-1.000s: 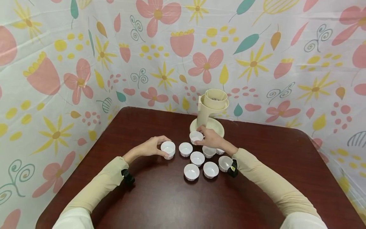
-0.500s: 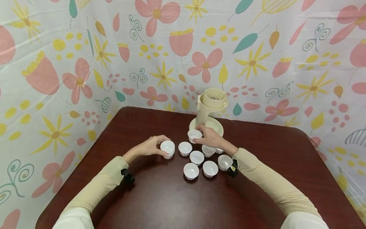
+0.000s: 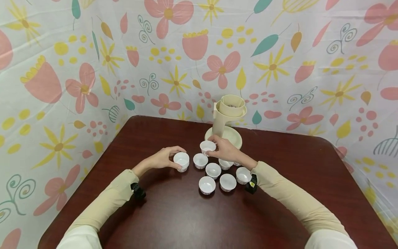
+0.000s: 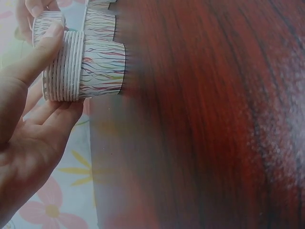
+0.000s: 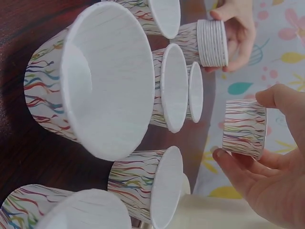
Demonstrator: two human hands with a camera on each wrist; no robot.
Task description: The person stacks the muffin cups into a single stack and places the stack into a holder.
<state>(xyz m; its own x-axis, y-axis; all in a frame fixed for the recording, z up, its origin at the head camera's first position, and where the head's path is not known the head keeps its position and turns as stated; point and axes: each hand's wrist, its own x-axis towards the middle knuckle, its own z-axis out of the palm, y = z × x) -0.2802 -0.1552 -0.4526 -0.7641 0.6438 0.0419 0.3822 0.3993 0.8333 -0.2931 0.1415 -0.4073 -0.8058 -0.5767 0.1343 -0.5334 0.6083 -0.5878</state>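
Cup stack (image 3: pixel 181 162): toward nine o'clock of the loose cups (image 3: pixel 213 171), mouth up; the left hand (image 3: pixel 161 158) grasps it between thumb and fingers, probably to keep the nested rims aligned.
Single cup (image 3: pixel 207 145): at eleven o'clock, mouth up above the table (image 3: pixel 174 214), pinched by the right hand's thumb and fingers; the right hand (image 3: pixel 227 148) seems to hold its sides to spare thin walls.
Cream stand (image 3: pixel 219 124): twelve o'clock, its broad round base presumably steadying the offset top.
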